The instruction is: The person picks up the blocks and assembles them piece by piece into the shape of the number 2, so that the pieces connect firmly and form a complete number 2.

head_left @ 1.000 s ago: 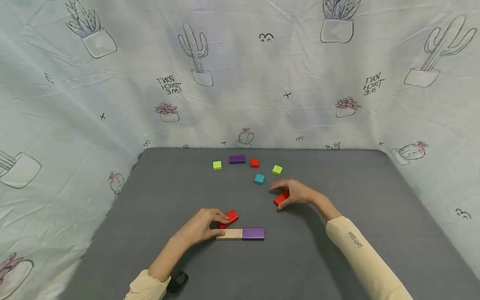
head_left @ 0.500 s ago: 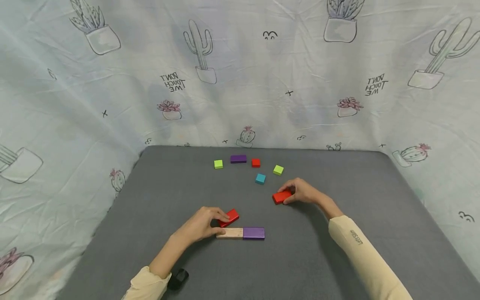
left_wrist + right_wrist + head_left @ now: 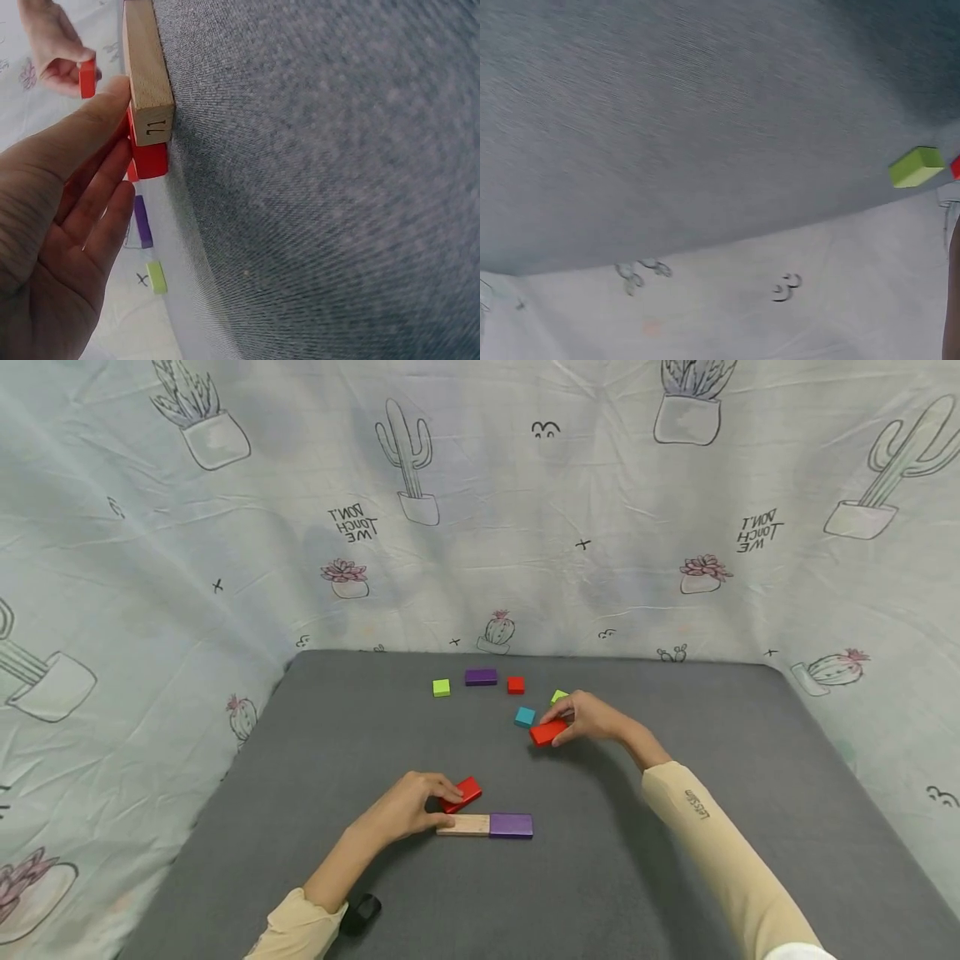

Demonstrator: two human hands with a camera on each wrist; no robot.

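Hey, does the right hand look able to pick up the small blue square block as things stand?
Probably not straight away: the right hand is close to the small blue square block, but it holds a red rectangular block, which it would likely have to release first.

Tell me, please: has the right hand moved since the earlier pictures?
Yes. In the head view, the right hand has moved forward and slightly left, closer to the unmoved blue block.

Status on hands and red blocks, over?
Right hand pinches one red block. Left hand touches second red block and plain wooden block. Blue block near right hand, possible obstacle.
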